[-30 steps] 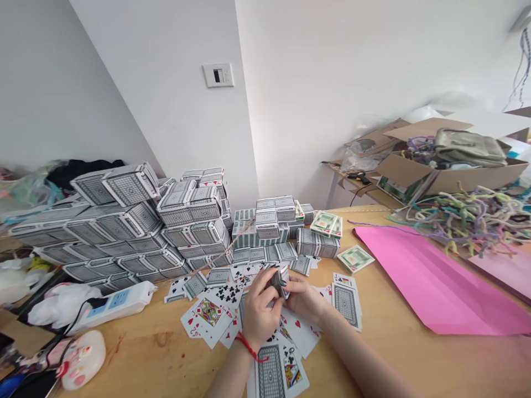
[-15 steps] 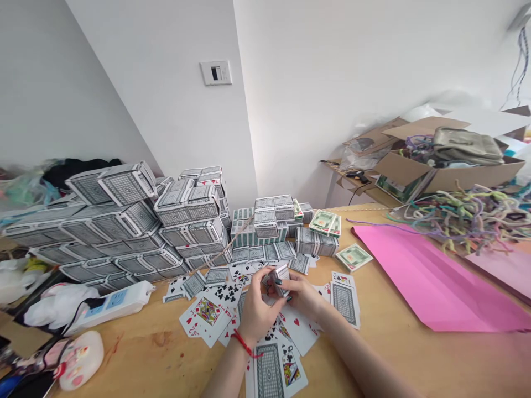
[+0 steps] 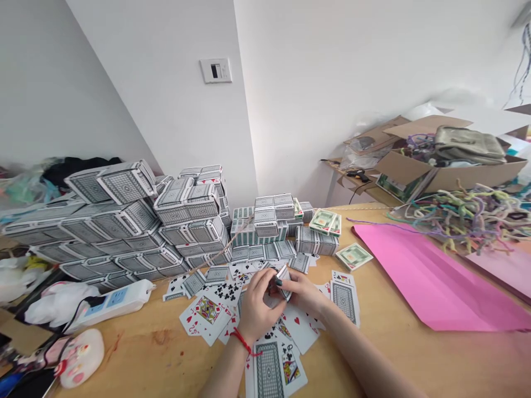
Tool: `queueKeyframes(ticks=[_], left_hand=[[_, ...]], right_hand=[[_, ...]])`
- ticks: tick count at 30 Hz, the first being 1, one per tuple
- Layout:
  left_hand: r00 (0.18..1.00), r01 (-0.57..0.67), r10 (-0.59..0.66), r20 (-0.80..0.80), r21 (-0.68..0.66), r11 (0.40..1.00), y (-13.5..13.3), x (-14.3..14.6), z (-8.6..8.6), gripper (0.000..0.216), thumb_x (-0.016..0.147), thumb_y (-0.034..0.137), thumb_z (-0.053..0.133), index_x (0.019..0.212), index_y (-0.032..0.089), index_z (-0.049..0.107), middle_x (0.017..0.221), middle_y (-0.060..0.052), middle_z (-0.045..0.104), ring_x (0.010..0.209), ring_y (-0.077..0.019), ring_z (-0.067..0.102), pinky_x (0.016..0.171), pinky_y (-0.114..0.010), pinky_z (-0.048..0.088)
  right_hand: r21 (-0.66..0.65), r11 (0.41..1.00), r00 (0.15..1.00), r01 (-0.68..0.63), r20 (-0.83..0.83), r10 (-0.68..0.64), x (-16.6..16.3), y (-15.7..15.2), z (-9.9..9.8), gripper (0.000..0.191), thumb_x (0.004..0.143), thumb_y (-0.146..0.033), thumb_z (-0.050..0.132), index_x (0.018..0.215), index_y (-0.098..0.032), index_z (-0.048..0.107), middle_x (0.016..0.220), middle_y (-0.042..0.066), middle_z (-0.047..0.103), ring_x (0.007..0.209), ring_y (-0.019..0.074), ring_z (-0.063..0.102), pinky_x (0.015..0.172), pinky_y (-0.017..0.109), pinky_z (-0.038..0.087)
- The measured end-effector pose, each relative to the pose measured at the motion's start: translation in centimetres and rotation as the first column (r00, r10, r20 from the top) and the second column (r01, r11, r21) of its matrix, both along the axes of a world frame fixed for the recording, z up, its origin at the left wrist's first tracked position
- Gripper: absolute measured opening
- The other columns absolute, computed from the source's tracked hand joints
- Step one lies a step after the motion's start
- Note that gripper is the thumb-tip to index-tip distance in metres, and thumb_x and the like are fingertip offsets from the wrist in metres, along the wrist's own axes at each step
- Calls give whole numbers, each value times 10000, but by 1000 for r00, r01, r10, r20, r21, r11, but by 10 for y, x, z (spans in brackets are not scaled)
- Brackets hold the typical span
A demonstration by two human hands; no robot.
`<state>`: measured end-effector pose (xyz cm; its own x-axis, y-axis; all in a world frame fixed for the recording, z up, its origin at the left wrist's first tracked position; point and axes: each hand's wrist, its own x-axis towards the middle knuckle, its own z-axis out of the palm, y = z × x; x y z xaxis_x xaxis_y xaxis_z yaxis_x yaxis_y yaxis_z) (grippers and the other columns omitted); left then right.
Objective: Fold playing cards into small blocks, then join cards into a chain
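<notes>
Over the middle of the table, a folded grey-backed playing card piece (image 3: 284, 275) is held between my two hands. My right hand (image 3: 307, 297) grips it, its dark-nailed thumb pressed on the near face. Curled round the left side is my left hand (image 3: 260, 301), with a red string bracelet on the wrist; its fingertips are partly hidden behind the piece. Loose playing cards (image 3: 207, 312) lie spread under and around both hands, some face up. A face-down card (image 3: 269, 367) rests below my wrists.
Stacked blocks of folded cards (image 3: 124, 221) rise at the left, more blocks (image 3: 274, 213) behind my hands. Green card boxes (image 3: 354, 256) lie to the right, then pink paper (image 3: 415, 276) and tangled yarn (image 3: 477, 215). A power strip (image 3: 112, 304) and a white plush-like item (image 3: 81, 358) sit at left.
The folded card piece has turned in my hands and now shows a slanted, pointed face. My left fingers have shifted slightly around it. Surrounding cards and stacks stay put.
</notes>
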<state>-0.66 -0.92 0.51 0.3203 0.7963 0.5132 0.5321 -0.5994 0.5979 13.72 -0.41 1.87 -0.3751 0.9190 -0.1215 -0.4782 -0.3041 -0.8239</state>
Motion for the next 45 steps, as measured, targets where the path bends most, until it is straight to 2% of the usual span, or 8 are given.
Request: queueKeyframes(ticks=[5,11,18,26,31,38,42,45], left_hand=[[1000,-9,9,-3,35,999,-1,2,-1,573,627,115,558,1176,208,421,1123,-96,534,1063,-259,499,877,-409,455],[998,-56,56,-2,60,997,-2,2,-3,571,619,125,553,1173,183,428,1134,-104,525,1066,-253,499,878,-389,460],[998,-69,70,1,50,996,-1,1,-6,551,621,156,541,1158,204,428,1110,-97,533,1036,-265,517,844,-397,473],[997,-71,71,13,62,995,-2,0,-5,540,638,154,544,1166,193,436,1119,-102,531,1043,-250,517,839,-371,485],[997,-71,72,-10,88,994,-2,0,-4,549,640,153,560,1174,179,438,1135,-105,529,1064,-251,506,872,-373,467],[997,-74,72,36,48,996,-2,1,-3,548,655,163,565,1185,184,427,1136,-108,526,1066,-254,502,865,-370,469],[995,-49,53,80,-59,997,-1,3,-2,516,710,160,550,1201,225,405,1192,-98,484,1125,-250,452,909,-394,427],[983,6,28,182,-184,983,0,5,0,540,735,159,538,1237,259,365,1282,-84,407,1183,-246,396,940,-388,393]], right_hand=[[-19,999,999,43,14,-43,-3,-3,6,244,617,-297,702,815,-168,640,725,24,636,734,194,575,747,330,415],[-21,994,994,108,-15,-108,-8,-5,2,177,632,-272,698,757,-171,623,711,9,615,683,164,555,702,297,422],[-44,995,996,-94,1,94,1,1,-4,289,614,-305,719,846,-161,626,763,29,638,790,200,587,769,341,423],[-10,989,989,-145,11,145,8,1,-3,330,578,-300,740,852,-155,628,747,32,656,780,208,594,713,334,437],[-7,995,995,-96,12,96,9,2,-6,301,550,-288,755,790,-148,638,689,21,645,660,175,588,670,311,432],[24,999,999,-21,46,19,5,3,-6,338,551,-307,750,831,-158,634,639,-7,614,585,143,547,685,313,429],[76,996,995,45,90,-52,5,4,-4,323,543,-316,753,786,-156,613,699,14,626,648,165,564,682,307,438],[159,981,983,115,123,-135,5,5,-4,328,556,-315,747,806,-167,596,752,22,630,693,178,572,694,309,447]])
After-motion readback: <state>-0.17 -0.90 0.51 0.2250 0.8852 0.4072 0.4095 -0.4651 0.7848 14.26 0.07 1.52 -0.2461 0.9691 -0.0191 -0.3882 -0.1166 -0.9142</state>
